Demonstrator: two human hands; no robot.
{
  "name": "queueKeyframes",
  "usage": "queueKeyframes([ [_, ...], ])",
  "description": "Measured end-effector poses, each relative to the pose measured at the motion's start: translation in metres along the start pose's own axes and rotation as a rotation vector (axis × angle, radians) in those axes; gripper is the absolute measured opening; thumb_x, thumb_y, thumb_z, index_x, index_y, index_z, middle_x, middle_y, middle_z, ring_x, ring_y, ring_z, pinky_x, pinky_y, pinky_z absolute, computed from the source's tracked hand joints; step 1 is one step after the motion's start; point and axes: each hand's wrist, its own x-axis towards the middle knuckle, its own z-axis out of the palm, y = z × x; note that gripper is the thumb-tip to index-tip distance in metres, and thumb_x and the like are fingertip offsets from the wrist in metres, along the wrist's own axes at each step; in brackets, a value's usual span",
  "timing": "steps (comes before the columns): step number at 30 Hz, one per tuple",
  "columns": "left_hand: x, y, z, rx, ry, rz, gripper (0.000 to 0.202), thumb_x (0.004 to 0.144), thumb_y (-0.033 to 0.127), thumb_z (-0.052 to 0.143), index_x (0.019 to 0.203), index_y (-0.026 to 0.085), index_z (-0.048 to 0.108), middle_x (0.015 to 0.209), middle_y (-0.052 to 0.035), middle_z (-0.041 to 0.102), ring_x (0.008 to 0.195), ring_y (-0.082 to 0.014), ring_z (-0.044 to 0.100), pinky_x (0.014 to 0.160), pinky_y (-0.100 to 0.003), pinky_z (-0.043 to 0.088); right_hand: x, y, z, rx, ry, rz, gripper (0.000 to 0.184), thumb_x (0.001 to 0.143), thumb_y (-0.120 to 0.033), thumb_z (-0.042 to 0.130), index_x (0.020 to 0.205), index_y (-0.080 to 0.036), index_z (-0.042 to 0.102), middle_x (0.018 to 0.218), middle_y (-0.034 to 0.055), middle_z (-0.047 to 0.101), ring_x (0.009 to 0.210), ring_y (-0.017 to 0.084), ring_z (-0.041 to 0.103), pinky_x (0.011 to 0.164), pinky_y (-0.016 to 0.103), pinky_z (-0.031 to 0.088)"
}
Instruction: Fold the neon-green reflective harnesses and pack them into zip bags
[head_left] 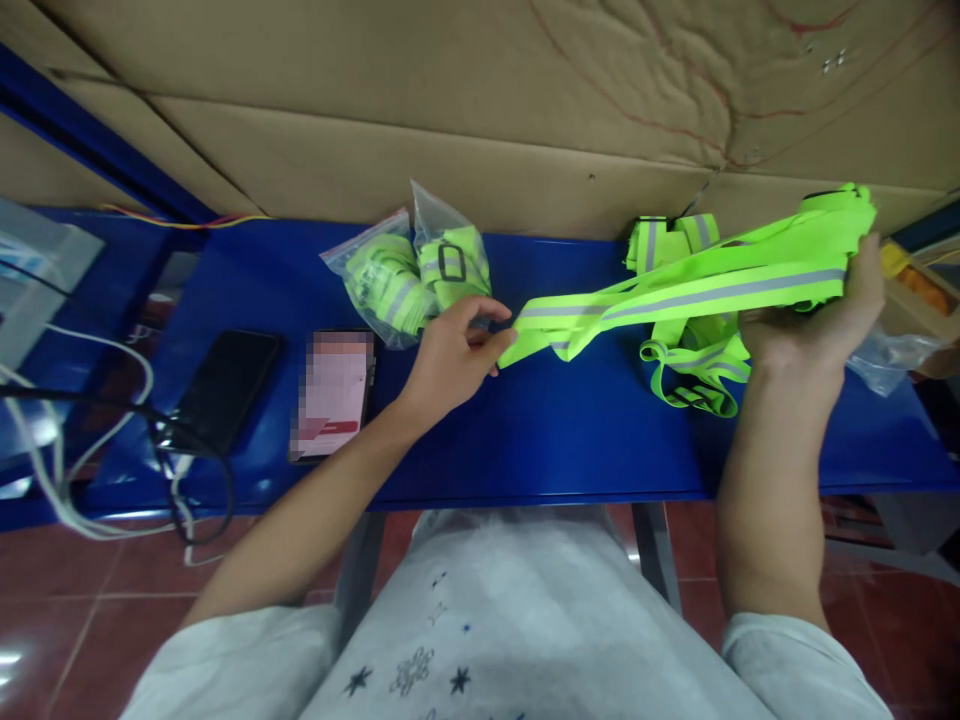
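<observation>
Neon yellow-green reflective straps (697,296) with a grey stripe stretch between my two hands above the blue table. My left hand (459,350) pinches their left end between thumb and fingers. At the right, my right hand (817,310) is wrapped round the bunched end of the same straps, its fingers partly hidden by them. Below and behind lie more reflective straps (701,365) with black buckles, loosely heaped on the table. Just beyond my left hand are two clear zip bags (409,280) with rolled straps inside; a black buckle shows in one.
A phone with a lit screen (334,395) and a dark phone (225,390) lie on the blue table (540,440) at the left. White and black cables (142,430) tangle there. Clear plastic (889,355) and a cardboard box (922,300) are at the right. Brown cardboard (450,110) lines the back.
</observation>
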Motion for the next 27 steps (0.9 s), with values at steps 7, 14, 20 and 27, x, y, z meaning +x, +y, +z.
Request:
queueKeyframes([
  [7,-0.002,0.01,-0.01,0.126,-0.255,0.097,0.032,0.077,0.04,0.085,0.094,0.017,0.071,0.086,-0.0004,0.07,0.076,-0.0122,0.062,0.068,-0.023,0.047,-0.002,-0.008,0.004,0.096,0.038,0.019,0.027,0.105,-0.037,0.053,0.106,-0.019,0.074,0.126,0.0071,0.073,0.136,0.034,0.063,0.076,0.043,0.068],
  [14,-0.01,0.018,-0.015,0.066,-0.243,0.05,0.034,0.077,0.04,0.085,0.097,0.017,0.07,0.083,0.0008,0.068,0.071,-0.0104,0.06,0.065,-0.022,0.044,-0.003,-0.006,0.007,0.149,0.102,0.005,0.018,0.101,-0.031,0.06,0.102,-0.021,0.075,0.131,0.0053,0.073,0.145,0.037,0.053,0.09,0.057,0.067],
  [20,-0.006,0.028,-0.026,-0.217,-0.377,-0.148,0.051,0.076,0.037,0.089,0.12,0.019,0.07,0.1,-0.0033,0.072,0.084,-0.0115,0.067,0.07,-0.019,0.049,-0.005,-0.002,0.009,0.173,0.09,0.02,0.019,0.099,-0.033,0.063,0.102,-0.019,0.075,0.138,0.0095,0.069,0.147,0.039,0.051,0.093,0.06,0.065],
  [27,-0.003,0.032,-0.031,-0.391,-0.452,-0.223,0.039,0.07,0.026,0.092,0.107,0.019,0.079,0.085,0.0014,0.065,0.075,-0.0075,0.062,0.067,-0.018,0.048,-0.005,-0.003,0.008,0.05,0.027,0.014,0.031,0.106,-0.041,0.051,0.098,-0.02,0.073,0.13,0.007,0.072,0.146,0.037,0.053,0.087,0.055,0.067],
])
